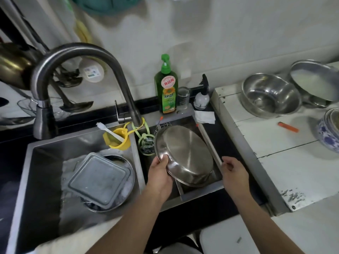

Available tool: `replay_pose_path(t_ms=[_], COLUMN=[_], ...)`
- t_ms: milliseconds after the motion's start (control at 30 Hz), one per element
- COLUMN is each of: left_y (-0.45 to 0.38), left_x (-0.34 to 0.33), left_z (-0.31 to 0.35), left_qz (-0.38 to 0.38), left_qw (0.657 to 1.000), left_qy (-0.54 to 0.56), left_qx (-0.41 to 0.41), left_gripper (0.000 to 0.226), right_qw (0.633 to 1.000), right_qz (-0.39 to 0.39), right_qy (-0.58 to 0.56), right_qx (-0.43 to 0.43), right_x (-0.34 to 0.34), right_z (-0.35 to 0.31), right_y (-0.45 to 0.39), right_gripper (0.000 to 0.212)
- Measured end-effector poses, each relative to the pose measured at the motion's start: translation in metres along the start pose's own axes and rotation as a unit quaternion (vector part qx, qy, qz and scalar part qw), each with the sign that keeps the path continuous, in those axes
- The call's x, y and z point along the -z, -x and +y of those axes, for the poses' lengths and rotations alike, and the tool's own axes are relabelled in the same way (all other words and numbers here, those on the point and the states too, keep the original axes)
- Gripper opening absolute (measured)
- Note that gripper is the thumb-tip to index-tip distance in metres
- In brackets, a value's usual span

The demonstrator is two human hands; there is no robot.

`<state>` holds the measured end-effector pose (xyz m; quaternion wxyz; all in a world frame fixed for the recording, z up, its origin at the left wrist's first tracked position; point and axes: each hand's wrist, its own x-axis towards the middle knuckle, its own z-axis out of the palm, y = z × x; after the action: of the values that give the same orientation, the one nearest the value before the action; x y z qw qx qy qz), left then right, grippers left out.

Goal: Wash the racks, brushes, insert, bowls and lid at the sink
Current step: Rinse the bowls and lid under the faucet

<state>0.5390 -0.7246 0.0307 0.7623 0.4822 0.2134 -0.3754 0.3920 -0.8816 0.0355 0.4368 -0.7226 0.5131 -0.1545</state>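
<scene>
The left hand curls round the rim of a shallow round stainless-steel bowl, tilted over the small right sink basin, while the right hand pinches the pale rack bar beside it.

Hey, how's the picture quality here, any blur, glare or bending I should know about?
Head view: wide-angle bending curves the counter edge and swells the faucet; the pan in the left hand is fairly sharp, with soft glare on its bottom; the top corners and the near left sink rim are smeared; the bowls on the counter show bright reflections.
</scene>
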Motion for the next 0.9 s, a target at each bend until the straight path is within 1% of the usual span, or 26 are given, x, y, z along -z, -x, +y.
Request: replay_pose_path(t_ms=[100,200,300,367,433,500,533,600,633,667,700,733,767,800,833,867,900], left_y=[0.005,0.008,0.01,0.01,0.01,0.012,0.016,0.024,0.032,0.036,0.037,0.037,0.038,0.036,0.03,0.023,0.011], left_x=[0.013,0.027,0.03,0.03,0.034,0.048,0.057,0.088,0.107,0.131,0.158,0.184,0.208,0.234,0.257,0.279,0.297], left_z=[-0.001,0.004,0.014,0.022,0.029,0.037,0.044,0.067,0.079,0.093,0.107,0.118,0.123,0.129,0.134,0.141,0.145], left_qz=[0.018,0.027,0.012,-0.001,0.008,0.031,0.041,0.049,0.037,0.043,0.085,0.156,0.231,0.275,0.283,0.269,0.247], left_qw=[0.998,0.992,0.99,0.985,0.973,0.959,0.956,0.969,0.979,0.986,0.98,0.951,0.91,0.851,0.82,0.81,0.813], left_qy=[-0.053,-0.107,-0.125,-0.163,-0.22,-0.273,-0.282,-0.239,-0.193,-0.154,-0.168,-0.26,-0.335,-0.439,-0.488,-0.514,-0.52], left_qx=[0.025,0.057,0.065,0.064,0.072,0.071,0.063,0.046,0.045,0.05,0.055,0.059,0.079,0.087,0.092,0.091,0.093], left_gripper=[0.024,0.024,0.022,0.02,0.019,0.022,0.021,0.017,0.017,0.018,0.021,0.027,0.036,0.046,0.05,0.047,0.041], right_qw=[1.0,0.999,0.998,0.997,0.997,0.994,0.992,0.985,0.98,0.974,0.967,0.96,0.95,0.938,0.926,0.914,0.902], right_qz=[-0.005,-0.029,-0.052,-0.064,-0.067,-0.065,-0.065,-0.082,-0.097,-0.113,-0.132,-0.153,-0.179,-0.211,-0.252,-0.295,-0.33], right_qy=[0.002,0.014,0.024,0.035,0.047,0.063,0.071,0.075,0.071,0.066,0.062,0.059,0.06,0.067,0.079,0.094,0.114], right_qx=[-0.01,-0.014,-0.007,-0.004,0.016,0.057,0.083,0.136,0.159,0.184,0.207,0.229,0.249,0.265,0.27,0.264,0.255], right_x=[-0.003,-0.011,-0.019,-0.022,-0.025,-0.03,-0.035,-0.049,-0.059,-0.071,-0.084,-0.098,-0.114,-0.132,-0.151,-0.171,-0.19], right_z=[-0.001,-0.005,-0.01,-0.016,-0.025,-0.039,-0.048,-0.068,-0.08,-0.091,-0.102,-0.112,-0.121,-0.128,-0.133,-0.137,-0.142], right_y=[0.001,0.006,0.01,0.013,0.016,0.022,0.027,0.039,0.046,0.054,0.064,0.075,0.087,0.096,0.105,0.112,0.116], right_gripper=[0.027,0.03,0.031,0.032,0.031,0.03,0.03,0.03,0.03,0.029,0.028,0.027,0.026,0.026,0.026,0.028,0.031])
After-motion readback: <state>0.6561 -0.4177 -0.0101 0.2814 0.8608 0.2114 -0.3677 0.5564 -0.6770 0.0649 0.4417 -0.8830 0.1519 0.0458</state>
